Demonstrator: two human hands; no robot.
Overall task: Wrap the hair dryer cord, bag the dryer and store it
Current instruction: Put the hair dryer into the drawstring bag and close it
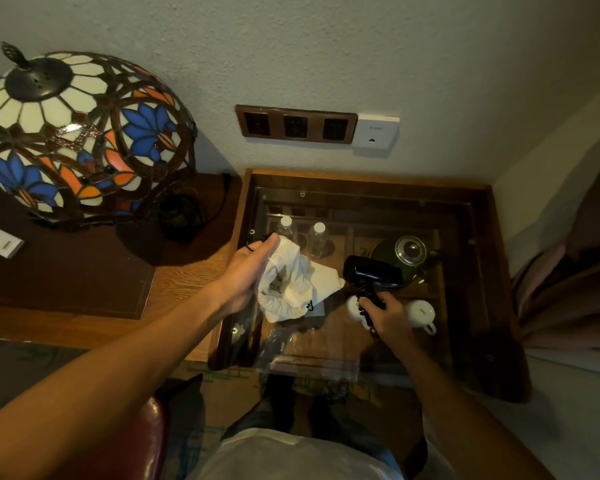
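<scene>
A black hair dryer is held over the glass-topped cabinet, its barrel pointing left toward the bag. My right hand grips its handle, with the coiled black cord wound around the handle and partly under my fingers. To its left, my left hand holds a white cloth drawstring bag with dark print, its mouth gathered open and facing the dryer. A short gap separates bag and dryer.
Under the glass are two water bottles, a green teapot and white cups. A stained-glass lamp and a remote sit on the desk at left. Wall sockets are above. A curtain hangs on the right.
</scene>
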